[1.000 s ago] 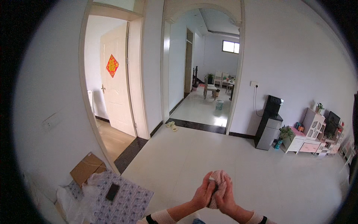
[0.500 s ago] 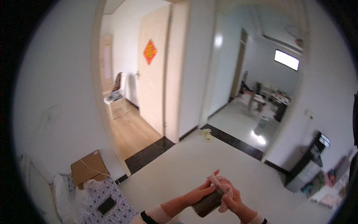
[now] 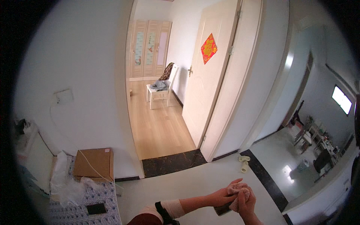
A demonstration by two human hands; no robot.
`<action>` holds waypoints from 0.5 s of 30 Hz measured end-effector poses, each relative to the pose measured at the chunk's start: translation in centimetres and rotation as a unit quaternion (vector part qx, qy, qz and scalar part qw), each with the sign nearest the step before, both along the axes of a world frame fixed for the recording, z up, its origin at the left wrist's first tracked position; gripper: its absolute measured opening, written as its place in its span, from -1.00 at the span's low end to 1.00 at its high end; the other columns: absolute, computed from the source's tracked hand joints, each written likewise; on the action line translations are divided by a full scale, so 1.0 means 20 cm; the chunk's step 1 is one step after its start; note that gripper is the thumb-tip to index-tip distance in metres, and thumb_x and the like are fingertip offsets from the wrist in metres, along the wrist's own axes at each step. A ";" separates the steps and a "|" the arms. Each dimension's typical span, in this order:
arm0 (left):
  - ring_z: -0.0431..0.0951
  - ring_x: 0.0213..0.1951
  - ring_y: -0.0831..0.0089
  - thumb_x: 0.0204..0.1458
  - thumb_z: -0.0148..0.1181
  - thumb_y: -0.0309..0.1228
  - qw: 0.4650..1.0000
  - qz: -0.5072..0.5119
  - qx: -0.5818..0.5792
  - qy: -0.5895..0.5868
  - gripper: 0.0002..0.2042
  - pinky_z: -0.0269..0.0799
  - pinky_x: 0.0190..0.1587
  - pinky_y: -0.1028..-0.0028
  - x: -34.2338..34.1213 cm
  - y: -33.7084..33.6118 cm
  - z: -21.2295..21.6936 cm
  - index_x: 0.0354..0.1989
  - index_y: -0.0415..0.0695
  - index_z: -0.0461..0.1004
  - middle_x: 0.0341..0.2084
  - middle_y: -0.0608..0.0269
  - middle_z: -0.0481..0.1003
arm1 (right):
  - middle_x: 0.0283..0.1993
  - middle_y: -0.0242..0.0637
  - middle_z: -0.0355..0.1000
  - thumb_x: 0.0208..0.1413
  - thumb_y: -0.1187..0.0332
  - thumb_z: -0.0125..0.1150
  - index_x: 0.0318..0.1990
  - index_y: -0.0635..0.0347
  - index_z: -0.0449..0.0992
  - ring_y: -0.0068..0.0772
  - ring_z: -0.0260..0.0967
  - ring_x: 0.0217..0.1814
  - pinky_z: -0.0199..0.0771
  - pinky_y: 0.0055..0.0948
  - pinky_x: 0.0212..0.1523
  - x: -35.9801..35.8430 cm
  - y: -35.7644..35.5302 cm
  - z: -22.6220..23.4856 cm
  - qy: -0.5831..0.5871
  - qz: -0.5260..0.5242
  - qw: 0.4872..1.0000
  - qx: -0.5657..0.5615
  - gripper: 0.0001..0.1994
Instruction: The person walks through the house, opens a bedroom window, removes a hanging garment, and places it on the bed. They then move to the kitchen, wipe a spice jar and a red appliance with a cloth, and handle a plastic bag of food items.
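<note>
My left hand [image 3: 220,196] is closed around a dark cylindrical container [image 3: 222,210] at the lower right of centre. Only the container's lower end shows, tilted down and to the left; the rest lies behind my hands and the cloth. A pink cloth [image 3: 239,188] is bunched over the container's upper end. My right hand [image 3: 248,204] grips this cloth, its fingers curled into the fabric and pressed against the container. A dark band circles my left wrist.
At the left, a table with a blue-flowered cover [image 3: 80,210] bears a cardboard box [image 3: 93,162], clear plastic and a black phone [image 3: 96,209]. An open door [image 3: 210,78] shows a room with a white chair [image 3: 159,90]. Pale slippers [image 3: 244,165] lie by a dark floor strip.
The view has turned left, so the doorway and the table sit farther right or show more fully. Both hands stay on the container and cloth; less of the container shows now.
</note>
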State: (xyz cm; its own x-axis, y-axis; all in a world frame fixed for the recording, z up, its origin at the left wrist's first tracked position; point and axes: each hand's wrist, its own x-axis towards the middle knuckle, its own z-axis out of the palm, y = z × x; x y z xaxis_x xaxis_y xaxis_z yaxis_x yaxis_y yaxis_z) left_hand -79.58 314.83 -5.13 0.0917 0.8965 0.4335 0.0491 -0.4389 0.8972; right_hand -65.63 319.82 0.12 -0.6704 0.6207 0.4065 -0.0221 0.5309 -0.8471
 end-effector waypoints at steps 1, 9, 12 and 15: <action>-0.14 0.29 0.25 0.11 -0.03 -0.20 1.000 0.011 -0.007 0.011 -0.53 -0.14 0.27 0.33 -0.08 0.07 -0.03 0.16 -0.11 0.15 0.27 0.12 -0.19 | -0.18 -0.09 0.38 0.07 0.39 -0.01 -0.27 0.35 0.43 -0.24 0.34 -0.12 0.32 -0.31 -0.11 -0.08 0.08 -0.02 -0.003 0.027 1.000 0.012 -0.81; 0.01 0.22 0.40 0.08 0.04 -0.18 0.988 0.064 -0.117 -0.076 -0.44 -0.10 0.24 0.41 -0.90 0.62 -0.10 0.20 -0.14 0.08 0.26 0.20 -0.15 | 0.05 -0.11 0.23 -0.03 0.38 0.14 -0.04 0.31 0.31 -0.27 0.17 0.11 0.17 -0.30 0.09 -0.92 0.89 -0.09 -0.044 0.320 0.944 -0.072 -0.62; 0.01 0.22 0.42 0.11 0.00 -0.19 0.970 0.033 -0.168 -0.174 -0.45 -0.08 0.23 0.43 -1.25 0.78 -0.06 0.20 -0.21 0.06 0.23 0.20 -0.04 | 0.08 -0.13 0.19 -0.04 0.37 0.17 0.03 0.30 0.25 -0.27 0.08 0.19 0.07 -0.29 0.16 -1.30 1.13 -0.04 -0.050 0.407 0.907 -0.089 -0.55; 0.16 0.13 0.42 0.13 -0.06 -0.15 0.954 0.070 -0.201 -0.210 -0.49 0.07 0.16 0.47 -1.60 0.81 -0.10 0.20 -0.13 0.09 0.13 0.23 0.15 | 0.05 -0.14 0.20 -0.06 0.33 0.20 0.04 0.30 0.23 -0.27 0.08 0.17 -0.04 -0.27 0.20 -1.71 1.24 -0.06 -0.043 0.488 0.868 -0.079 -0.51</action>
State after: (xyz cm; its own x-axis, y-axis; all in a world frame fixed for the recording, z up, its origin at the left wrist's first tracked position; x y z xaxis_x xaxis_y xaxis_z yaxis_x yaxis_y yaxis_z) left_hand -111.55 330.99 -7.23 -0.1474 0.9888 0.0242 -0.3193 -0.0707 0.9450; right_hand -99.82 344.71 -1.08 -0.9318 -0.2175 0.2906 -0.3297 0.1721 -0.9283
